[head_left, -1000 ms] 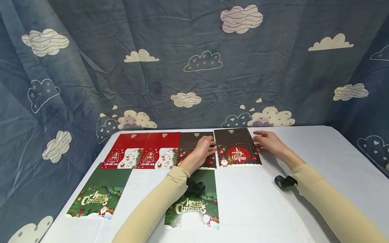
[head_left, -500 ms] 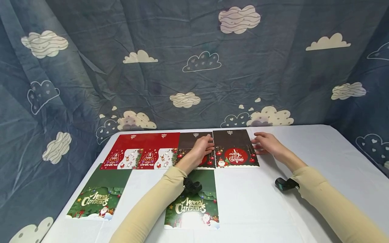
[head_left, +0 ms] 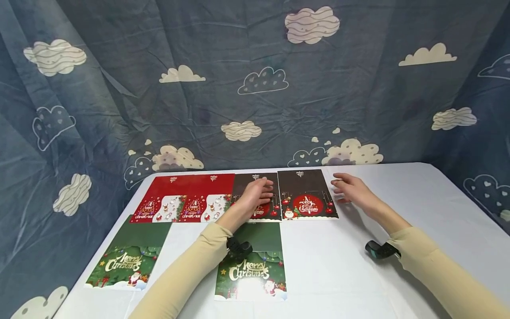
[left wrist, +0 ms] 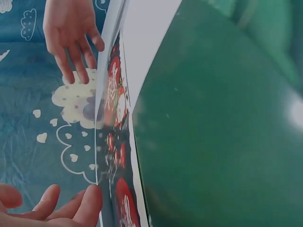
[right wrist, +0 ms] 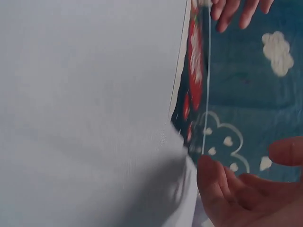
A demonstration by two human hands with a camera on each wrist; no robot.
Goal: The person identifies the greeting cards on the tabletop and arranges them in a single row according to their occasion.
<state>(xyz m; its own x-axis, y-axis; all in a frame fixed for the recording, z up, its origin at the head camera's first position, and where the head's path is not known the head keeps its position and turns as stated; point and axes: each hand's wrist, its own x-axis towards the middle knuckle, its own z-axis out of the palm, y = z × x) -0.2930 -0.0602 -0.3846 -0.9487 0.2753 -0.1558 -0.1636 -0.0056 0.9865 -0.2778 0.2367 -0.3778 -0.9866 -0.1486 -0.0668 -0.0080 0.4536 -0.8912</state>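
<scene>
In the head view my left hand (head_left: 255, 195) is over the left dark Christmas card (head_left: 275, 207), fingers loosely bent and holding nothing. It hides part of the card's red circle; whether it touches the card I cannot tell. The right dark Christmas card (head_left: 299, 184) lies close beside it, flat on the table. Just off that card's right edge is my right hand (head_left: 352, 191), fingers relaxed and apart from it. The left wrist view has my left fingers (left wrist: 87, 205) low at the left. In the right wrist view, my right hand (right wrist: 251, 194) holds nothing.
Two red Christmas cards, a left one (head_left: 169, 184) and a right one (head_left: 215, 184), continue the back row leftward. In front lie a left green card (head_left: 137, 235) and a right green card (head_left: 263, 239). A cloud-patterned curtain (head_left: 255, 106) hangs behind the white table (head_left: 338, 266).
The right dark card has shifted slightly left and nearer, closing its gap to the neighbouring card. My left hand has drawn left off their shared edge; my right hand has eased away rightward.
</scene>
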